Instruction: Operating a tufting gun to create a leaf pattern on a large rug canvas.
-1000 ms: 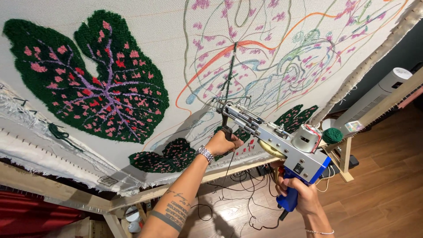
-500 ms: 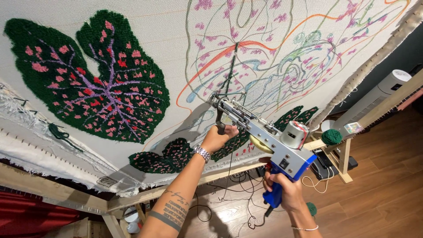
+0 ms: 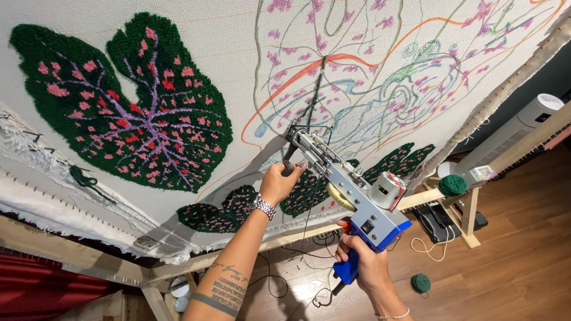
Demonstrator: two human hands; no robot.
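Cloth (image 3: pixel 250 53) stretched on a wooden frame (image 3: pixel 297 235) spans the view, bare weave around the needle; left hand (image 3: pixel 278 183) grips the tufting gun (image 3: pixel 351 190) front handle; right hand (image 3: pixel 363 261) wraps its blue grip.

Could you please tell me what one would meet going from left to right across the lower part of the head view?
Red curtain → left hand → right hand on the blue tufting gun grip → green yarn ball on the floor → green yarn ball on the frame → white tower fan.
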